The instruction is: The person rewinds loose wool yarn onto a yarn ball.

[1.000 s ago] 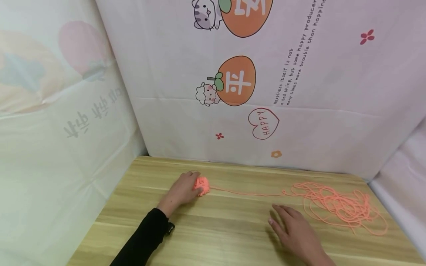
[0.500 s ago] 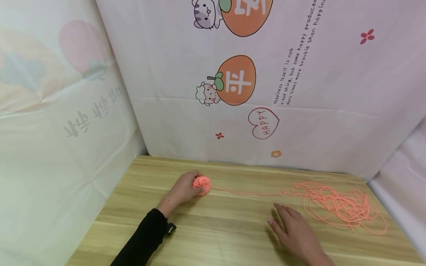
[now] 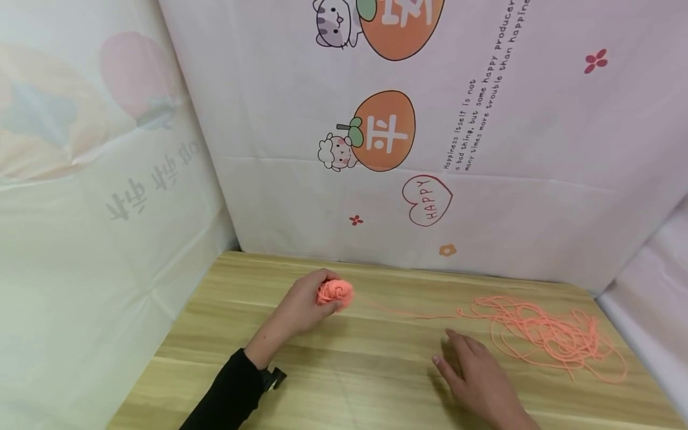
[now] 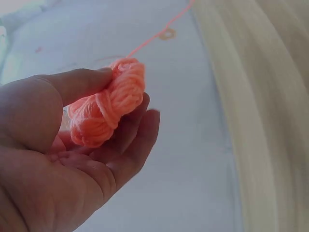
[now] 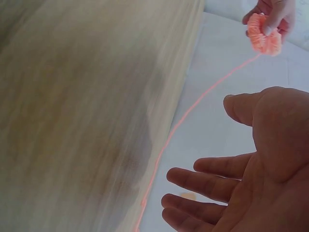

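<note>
My left hand [image 3: 305, 301] grips a small ball of coral-orange yarn [image 3: 335, 293] at the left middle of the table. In the left wrist view the thumb presses on top of the yarn ball [image 4: 108, 104] and the fingers curl beneath it. One strand [image 3: 414, 315] runs from the ball to a loose tangle of the same yarn [image 3: 548, 331] on the right. My right hand [image 3: 481, 376] is held over the table, left of the tangle, its fingers relaxed and holding nothing. The right wrist view shows its spread fingers apart from the strand [image 5: 193, 106].
The wooden table [image 3: 349, 370] ends at a white printed cloth [image 3: 301, 203] hung behind it. Another cloth [image 3: 134, 257] hangs along the left side, and pale cloth borders the right too. A dark band [image 3: 274, 378] sits at the left wrist.
My left hand has taken the yarn ball up off the table and shifted it slightly right. The strand near the ball has risen with it. The right hand stays in place.
</note>
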Demonstrator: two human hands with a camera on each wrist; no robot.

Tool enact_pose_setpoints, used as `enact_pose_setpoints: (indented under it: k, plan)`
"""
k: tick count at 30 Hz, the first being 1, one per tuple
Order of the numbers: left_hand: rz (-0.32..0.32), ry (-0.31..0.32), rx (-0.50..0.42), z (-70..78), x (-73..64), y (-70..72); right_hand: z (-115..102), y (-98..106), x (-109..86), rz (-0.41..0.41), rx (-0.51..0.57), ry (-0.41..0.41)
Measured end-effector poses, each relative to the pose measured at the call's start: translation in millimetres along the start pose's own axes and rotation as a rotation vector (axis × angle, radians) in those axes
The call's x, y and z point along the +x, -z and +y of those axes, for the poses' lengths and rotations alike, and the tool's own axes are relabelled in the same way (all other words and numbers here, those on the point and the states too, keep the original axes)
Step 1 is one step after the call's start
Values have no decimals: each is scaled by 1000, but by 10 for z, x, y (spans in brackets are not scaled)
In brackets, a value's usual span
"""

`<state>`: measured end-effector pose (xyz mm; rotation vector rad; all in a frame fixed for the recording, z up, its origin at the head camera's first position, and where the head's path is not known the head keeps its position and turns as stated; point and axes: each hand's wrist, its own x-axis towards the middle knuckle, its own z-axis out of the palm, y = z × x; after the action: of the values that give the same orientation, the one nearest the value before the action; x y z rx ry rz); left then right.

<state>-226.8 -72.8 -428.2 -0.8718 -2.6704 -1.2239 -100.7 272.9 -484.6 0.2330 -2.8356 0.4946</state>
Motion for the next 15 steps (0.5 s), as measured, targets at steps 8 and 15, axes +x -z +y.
enact_pose_setpoints:
  k: [8, 15]
  plan:
    - [-4, -85, -57, 238, -71, 69, -51, 66, 10, -8, 9, -14]
    - [-16, -109, -54, 289, -93, 86, -99, 135, 106, 87, 13, 67]
